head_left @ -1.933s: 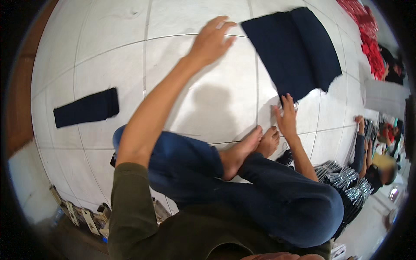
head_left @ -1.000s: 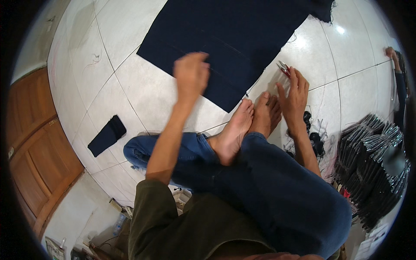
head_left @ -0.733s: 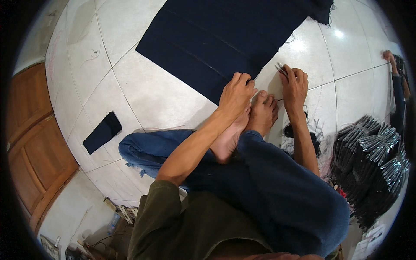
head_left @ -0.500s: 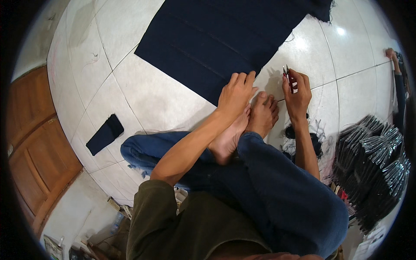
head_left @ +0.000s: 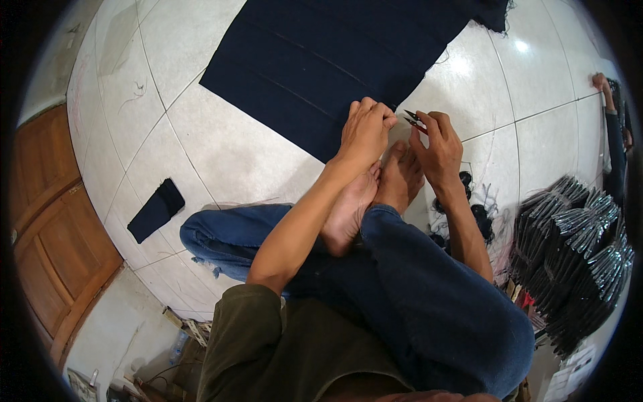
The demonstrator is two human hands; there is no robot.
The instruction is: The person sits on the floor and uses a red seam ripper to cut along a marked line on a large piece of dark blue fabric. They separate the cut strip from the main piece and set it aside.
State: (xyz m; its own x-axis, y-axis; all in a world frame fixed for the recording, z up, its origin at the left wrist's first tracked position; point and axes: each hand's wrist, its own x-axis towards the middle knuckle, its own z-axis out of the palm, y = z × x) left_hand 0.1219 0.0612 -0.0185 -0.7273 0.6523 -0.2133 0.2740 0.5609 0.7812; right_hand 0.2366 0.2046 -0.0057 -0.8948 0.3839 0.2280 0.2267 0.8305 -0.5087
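Observation:
A wide navy cloth (head_left: pixel 301 57) with stitched lines and frayed threads along its right side lies on the floor ahead of me. My left hand (head_left: pixel 365 134) rests over its near right corner, fingers pinched at the cloth's edge. Whether a loose thread is also in that pinch is too small to tell. Thread snips (head_left: pixel 416 124) with dark pointed blades and a red handle are in my right hand (head_left: pixel 440 149). The blades are parted and point left toward my left fingertips, a short way off. My bare feet (head_left: pixel 400 177) are just below both hands.
On the left lies a small folded navy piece (head_left: pixel 155 211), with a wooden door (head_left: pixel 67 248) beyond. Dark thread clumps (head_left: pixel 481 218) lie beside my right forearm. Bundled dark, shiny pieces (head_left: pixel 569 261) are piled at right. Another person's hand (head_left: pixel 598 82) shows at the far right.
My right hand has moved left and turned the snips from pointing up to pointing toward my left hand. My left fingers have drawn into a pinch at the cloth's edge.

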